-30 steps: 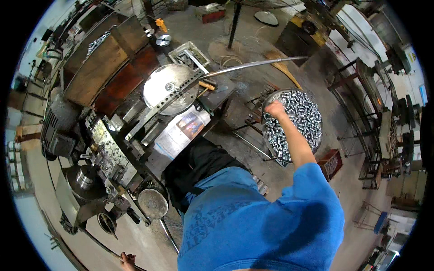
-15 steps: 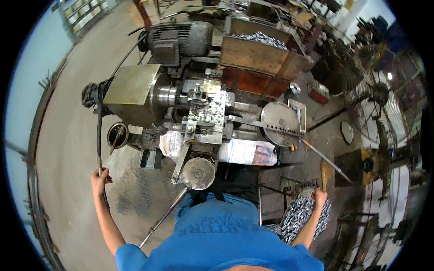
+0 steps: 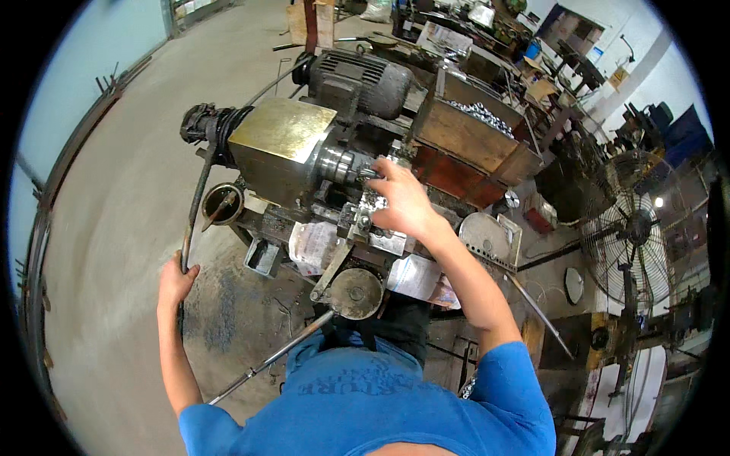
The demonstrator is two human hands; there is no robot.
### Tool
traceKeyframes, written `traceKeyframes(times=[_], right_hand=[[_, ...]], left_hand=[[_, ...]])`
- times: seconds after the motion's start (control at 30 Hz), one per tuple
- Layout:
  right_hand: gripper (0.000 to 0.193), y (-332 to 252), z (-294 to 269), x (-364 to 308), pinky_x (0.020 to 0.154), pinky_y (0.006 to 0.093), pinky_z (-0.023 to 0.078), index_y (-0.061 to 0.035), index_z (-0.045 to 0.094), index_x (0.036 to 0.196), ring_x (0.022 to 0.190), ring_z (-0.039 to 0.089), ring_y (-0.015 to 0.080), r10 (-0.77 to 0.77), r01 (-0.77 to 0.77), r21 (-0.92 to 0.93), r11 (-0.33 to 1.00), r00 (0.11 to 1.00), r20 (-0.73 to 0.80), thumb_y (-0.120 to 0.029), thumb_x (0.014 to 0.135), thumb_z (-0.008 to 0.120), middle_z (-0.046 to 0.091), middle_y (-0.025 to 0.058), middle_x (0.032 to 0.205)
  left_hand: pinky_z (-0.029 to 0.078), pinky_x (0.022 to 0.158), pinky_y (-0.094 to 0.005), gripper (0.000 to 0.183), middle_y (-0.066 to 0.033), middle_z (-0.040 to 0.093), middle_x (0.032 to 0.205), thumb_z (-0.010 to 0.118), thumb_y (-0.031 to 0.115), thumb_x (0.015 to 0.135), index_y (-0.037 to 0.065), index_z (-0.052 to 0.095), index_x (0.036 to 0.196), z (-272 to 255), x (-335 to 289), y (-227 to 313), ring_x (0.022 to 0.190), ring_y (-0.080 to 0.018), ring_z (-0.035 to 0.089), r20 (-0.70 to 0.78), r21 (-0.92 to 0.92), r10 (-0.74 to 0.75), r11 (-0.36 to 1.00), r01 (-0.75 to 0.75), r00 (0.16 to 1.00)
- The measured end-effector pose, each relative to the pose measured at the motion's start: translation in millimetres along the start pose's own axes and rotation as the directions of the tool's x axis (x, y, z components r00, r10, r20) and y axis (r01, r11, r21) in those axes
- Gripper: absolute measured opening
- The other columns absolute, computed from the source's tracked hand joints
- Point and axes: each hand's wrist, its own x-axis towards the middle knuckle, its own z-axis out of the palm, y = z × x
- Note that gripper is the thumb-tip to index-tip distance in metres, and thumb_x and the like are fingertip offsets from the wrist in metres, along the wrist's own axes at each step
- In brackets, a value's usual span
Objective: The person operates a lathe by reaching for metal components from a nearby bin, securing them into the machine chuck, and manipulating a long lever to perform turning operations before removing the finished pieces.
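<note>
Right hand (image 3: 405,201) has come beside the chuck (image 3: 333,163), half-open.

I note a pale blue wall (image 3: 114,45) on my left, dark edging (image 3: 62,163) along its foot. The bare greyish-beige floor (image 3: 137,182) bears a dark stain (image 3: 220,304). On my right: a wire-caged fan (image 3: 627,243), a small bright light (image 3: 658,202) and, farther off, a white wall (image 3: 620,19).

The floor (image 3: 125,205) is carrying the machine (image 3: 281,144), with dark debris (image 3: 219,308) lying at eight o'clock; between one and two o'clock, a wooden bin (image 3: 462,143) is holding metal parts (image 3: 480,115).
</note>
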Motion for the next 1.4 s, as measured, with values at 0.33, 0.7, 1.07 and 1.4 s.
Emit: traceKeyframes(times=[0.33,0.7,1.07,1.4], right_hand=[[0.029,26,64,69,0.080,0.0387,0.048,0.0027,0.065,0.074,0.089,0.056,0.0377,0.189,-0.132,-0.210,0.969,0.940,0.284,-0.017,0.053,0.062,0.053,0.0256,0.099],[0.025,12,54,82,0.067,0.0411,0.048,0.0078,0.060,0.064,0.067,0.059,0.0408,0.392,-0.426,0.144,0.893,0.894,0.216,-0.014,0.054,0.055,0.056,0.0298,0.066],[0.020,-2,16,56,0.056,0.0393,0.042,-0.0040,0.048,0.054,0.066,0.054,0.0343,0.137,-0.105,0.119,0.987,0.943,-0.302,-0.020,0.055,0.059,0.055,0.0137,0.069],[0.027,113,-75,-158,0.045,0.0343,0.031,0.0038,0.049,0.057,0.047,0.034,0.0139,0.750,-0.746,0.135,0.652,0.610,-0.253,-0.022,0.058,0.056,0.033,0.0141,0.049]], left_hand=[[0.045,0.067,-0.0452,0.032,-0.0240,0.059,0.076,0.064,0.020,0.074,0.000,0.054,0.096,3,-43,-14,0.078,-0.0401,0.058,-0.016,-0.035,-0.153,0.988,0.152,0.988],[0.047,0.068,-0.0424,0.031,-0.0214,0.061,0.080,0.063,0.020,0.070,0.002,0.061,0.095,10,-25,-52,0.078,-0.0374,0.059,-0.074,0.201,-0.107,0.972,0.120,0.991],[0.048,0.067,-0.0432,0.017,-0.0182,0.062,0.077,0.054,0.008,0.072,0.005,0.062,0.086,-40,64,-139,0.075,-0.0342,0.060,-0.271,0.461,-0.045,0.871,0.171,0.962],[0.048,0.070,-0.0337,0.033,-0.0134,0.064,0.078,0.063,0.019,0.073,0.004,0.061,0.103,122,43,-32,0.073,-0.0218,0.062,0.030,-0.245,-0.025,0.969,0.032,0.999]])
